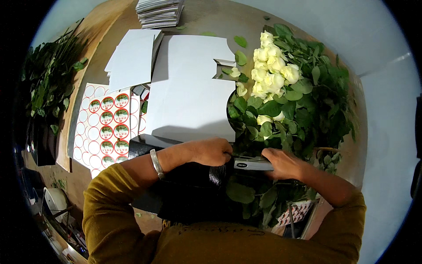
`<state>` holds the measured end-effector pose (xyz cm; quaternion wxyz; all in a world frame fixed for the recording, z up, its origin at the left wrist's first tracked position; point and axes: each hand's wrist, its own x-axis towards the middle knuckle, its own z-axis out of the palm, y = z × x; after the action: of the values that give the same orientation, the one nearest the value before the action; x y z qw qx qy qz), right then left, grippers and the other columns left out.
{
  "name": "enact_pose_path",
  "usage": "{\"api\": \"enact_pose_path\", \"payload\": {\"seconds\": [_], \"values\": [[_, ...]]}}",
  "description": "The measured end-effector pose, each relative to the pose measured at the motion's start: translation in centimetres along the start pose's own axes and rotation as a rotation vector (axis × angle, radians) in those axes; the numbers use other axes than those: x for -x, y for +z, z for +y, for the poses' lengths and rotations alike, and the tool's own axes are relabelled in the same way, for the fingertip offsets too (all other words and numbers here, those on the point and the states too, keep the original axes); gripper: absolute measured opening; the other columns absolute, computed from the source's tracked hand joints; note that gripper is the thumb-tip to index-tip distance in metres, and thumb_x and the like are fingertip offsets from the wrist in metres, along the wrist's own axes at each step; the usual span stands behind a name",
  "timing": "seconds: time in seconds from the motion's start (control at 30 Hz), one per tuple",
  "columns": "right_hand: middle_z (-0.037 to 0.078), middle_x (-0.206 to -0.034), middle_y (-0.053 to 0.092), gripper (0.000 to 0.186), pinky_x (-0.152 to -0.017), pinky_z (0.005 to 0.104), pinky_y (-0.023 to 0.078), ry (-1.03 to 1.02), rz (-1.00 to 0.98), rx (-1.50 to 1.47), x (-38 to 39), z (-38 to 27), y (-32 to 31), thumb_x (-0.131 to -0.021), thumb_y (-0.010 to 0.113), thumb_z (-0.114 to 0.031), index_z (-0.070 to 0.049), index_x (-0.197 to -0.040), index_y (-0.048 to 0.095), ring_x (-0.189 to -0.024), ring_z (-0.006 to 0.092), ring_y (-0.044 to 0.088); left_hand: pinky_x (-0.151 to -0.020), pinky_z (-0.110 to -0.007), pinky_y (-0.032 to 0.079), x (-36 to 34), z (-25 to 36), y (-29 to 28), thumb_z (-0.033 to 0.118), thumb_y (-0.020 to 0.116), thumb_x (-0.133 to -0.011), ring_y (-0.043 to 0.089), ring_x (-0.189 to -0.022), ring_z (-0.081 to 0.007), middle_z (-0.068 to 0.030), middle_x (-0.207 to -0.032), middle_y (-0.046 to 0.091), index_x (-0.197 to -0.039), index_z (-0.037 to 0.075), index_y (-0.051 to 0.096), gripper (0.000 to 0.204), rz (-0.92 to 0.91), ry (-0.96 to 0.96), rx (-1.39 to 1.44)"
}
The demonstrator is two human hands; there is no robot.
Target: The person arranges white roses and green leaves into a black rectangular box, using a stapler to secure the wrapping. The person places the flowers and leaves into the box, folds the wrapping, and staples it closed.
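Note:
My left hand (pixel 210 152) is closed on the edge of a black wrapping sheet (pixel 189 178), its fingers folded in. A grey stapler (pixel 254 164) is gripped in my right hand (pixel 283 164), its nose pointing left towards my left hand and reaching the wrap's right edge. Dark shadow hides how the stapler's jaws sit on the sheet. Just beyond my right hand lies a bunch of cream-white roses (pixel 272 70) with thick green leaves (pixel 303 110). More leaves hang below the stapler, beside the black wrap.
A large white cardboard sheet (pixel 189 88) lies ahead, with smaller white sheets (pixel 132 57) and a stack (pixel 160 13) behind. Round-sticker sheets (pixel 107 127) are at left. Cut leafy stems (pixel 48 83) stand far left. A pale wall (pixel 391 132) borders the table's right side.

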<state>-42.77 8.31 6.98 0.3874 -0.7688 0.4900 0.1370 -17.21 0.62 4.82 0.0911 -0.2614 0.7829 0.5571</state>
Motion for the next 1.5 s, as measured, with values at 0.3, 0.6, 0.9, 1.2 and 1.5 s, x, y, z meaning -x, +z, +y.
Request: {"api": "enact_pose_path", "payload": {"seconds": [0.3, 0.6, 0.9, 1.2, 1.5], "values": [[0.021, -0.094, 0.056, 0.039, -0.077, 0.0449, 0.047, 0.01, 0.169, -0.019, 1.1, -0.5, -0.3, -0.072, 0.067, -0.014, 0.001, -0.102, 0.047, -0.089, 0.0397, 0.057, -0.081, -0.041, 0.042, -0.7, -1.1, 0.0, 0.023, 0.05, -0.088, 0.056, -0.09, -0.0311, -0.0191, -0.095, 0.06, -0.098, -0.001, 0.059, 0.028, -0.07, -0.101, 0.026], [0.011, -0.101, 0.063, 0.044, -0.083, 0.0389, 0.046, 0.006, 0.579, -1.58, 13.8, -10.1, 8.2, -0.08, 0.071, -0.021, -0.004, -0.117, 0.054, -0.101, 0.0221, 0.058, -0.088, -0.039, 0.041, -0.9, -1.2, 0.6, 0.036, 0.049, -0.092, 0.053, -0.103, -0.0296, -0.0145, -0.103, 0.058, -0.097, 0.001, 0.056, 0.037, -0.032, -0.083, 0.051], [0.008, -0.087, 0.063, 0.057, -0.071, 0.0333, 0.047, 0.807, 0.497, -1.481, 11.8, -19.2, 23.6, -0.073, 0.074, -0.044, -0.003, -0.108, 0.057, -0.08, 0.0162, 0.058, -0.076, -0.033, 0.044, -6.4, -3.3, 0.1, 0.039, 0.051, -0.092, 0.055, -0.08, -0.0171, -0.0109, -0.087, 0.065, -0.099, 0.001, 0.064, 0.041, -0.178, -0.03, -0.212], [0.009, -0.097, 0.064, 0.045, -0.077, 0.0322, 0.048, 0.563, 0.816, -1.547, 10.9, -24.0, 19.1, -0.079, 0.071, -0.029, 0.0, -0.111, 0.057, -0.087, 0.0169, 0.059, -0.08, -0.036, 0.047, -6.8, -8.3, -1.6, 0.023, 0.053, -0.089, 0.058, -0.087, -0.0175, -0.0099, -0.095, 0.064, -0.103, -0.002, 0.062, 0.029, -0.646, 0.056, 0.111], [0.006, -0.097, 0.063, 0.042, -0.08, 0.0313, 0.045, 0.333, 0.838, -1.732, 10.5, -19.8, 18.6, -0.08, 0.071, -0.033, -0.002, -0.106, 0.059, -0.089, 0.0166, 0.057, -0.074, -0.047, 0.044, 1.0, 4.5, 4.1, 0.018, 0.046, -0.091, 0.056, -0.082, -0.0422, -0.0257, -0.086, 0.057, -0.093, -0.003, 0.055, 0.023, 0.037, 0.261, -0.283]]}}
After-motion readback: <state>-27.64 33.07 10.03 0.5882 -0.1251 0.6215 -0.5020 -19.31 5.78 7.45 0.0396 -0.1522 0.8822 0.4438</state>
